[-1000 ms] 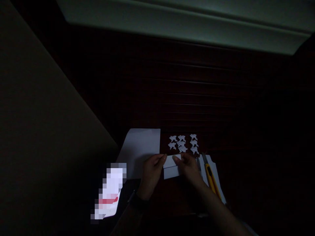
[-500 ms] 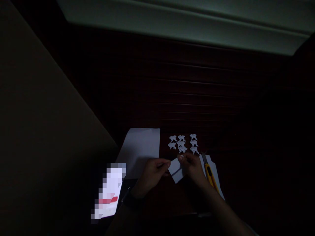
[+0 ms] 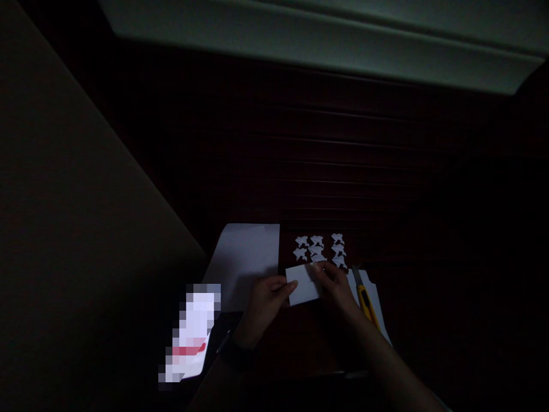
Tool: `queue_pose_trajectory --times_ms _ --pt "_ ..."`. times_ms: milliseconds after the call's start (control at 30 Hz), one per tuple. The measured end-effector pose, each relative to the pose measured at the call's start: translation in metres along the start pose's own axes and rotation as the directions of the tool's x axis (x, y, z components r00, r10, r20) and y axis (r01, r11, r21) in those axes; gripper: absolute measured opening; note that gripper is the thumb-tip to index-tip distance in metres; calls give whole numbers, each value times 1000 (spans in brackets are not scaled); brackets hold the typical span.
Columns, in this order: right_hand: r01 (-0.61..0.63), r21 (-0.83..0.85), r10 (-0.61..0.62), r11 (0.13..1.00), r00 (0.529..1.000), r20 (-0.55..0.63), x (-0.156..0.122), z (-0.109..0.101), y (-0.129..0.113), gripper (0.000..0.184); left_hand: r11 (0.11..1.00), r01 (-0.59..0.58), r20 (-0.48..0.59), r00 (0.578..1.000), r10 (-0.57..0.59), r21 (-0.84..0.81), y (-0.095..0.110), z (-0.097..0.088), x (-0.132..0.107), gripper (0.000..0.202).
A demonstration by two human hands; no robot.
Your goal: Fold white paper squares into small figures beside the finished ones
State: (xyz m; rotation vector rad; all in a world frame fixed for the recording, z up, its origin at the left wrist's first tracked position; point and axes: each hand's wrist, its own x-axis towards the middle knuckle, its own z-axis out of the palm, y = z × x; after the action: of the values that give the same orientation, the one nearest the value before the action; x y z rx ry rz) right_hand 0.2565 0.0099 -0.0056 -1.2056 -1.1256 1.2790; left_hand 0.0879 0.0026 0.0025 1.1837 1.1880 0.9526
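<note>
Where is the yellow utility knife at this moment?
In the head view, the yellow utility knife lies on white paper, to the right of the right hand, below and right of the small folded paper figures.

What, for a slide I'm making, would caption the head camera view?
Left hand and right hand hold white paper before folded paper figures, yellow cutter at right.

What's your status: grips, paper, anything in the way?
Left grip, right grip: both on white paper. Nothing blocking; folded figures just beyond, yellow cutter at right.
</note>
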Motion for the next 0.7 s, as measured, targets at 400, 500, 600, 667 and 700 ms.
queue_pose_trajectory --times_ms 400,500,600,667,700 --pt "-215 145 152 966 922 357 -2 -15 -2 44 968 126 160 983 -93 -216 24 -12 -10 30" --pt "-223 157 151 962 915 374 -1 -16 -3 47 957 128 163 983 -87 -259 23 -13 -11 30" --pt "-237 185 159 954 921 357 0 -17 -2 39 948 132 166 982 -87 -289 17 -15 -10 29" --pt "-248 215 163 945 924 347 1 -17 -1 28 943 130 157 984 -85 -305 13 -16 -8 26" --pt "-252 230 163 940 923 348 1 -17 -1 25 943 129 150 985 -86 -308 12 -16 -8 25"
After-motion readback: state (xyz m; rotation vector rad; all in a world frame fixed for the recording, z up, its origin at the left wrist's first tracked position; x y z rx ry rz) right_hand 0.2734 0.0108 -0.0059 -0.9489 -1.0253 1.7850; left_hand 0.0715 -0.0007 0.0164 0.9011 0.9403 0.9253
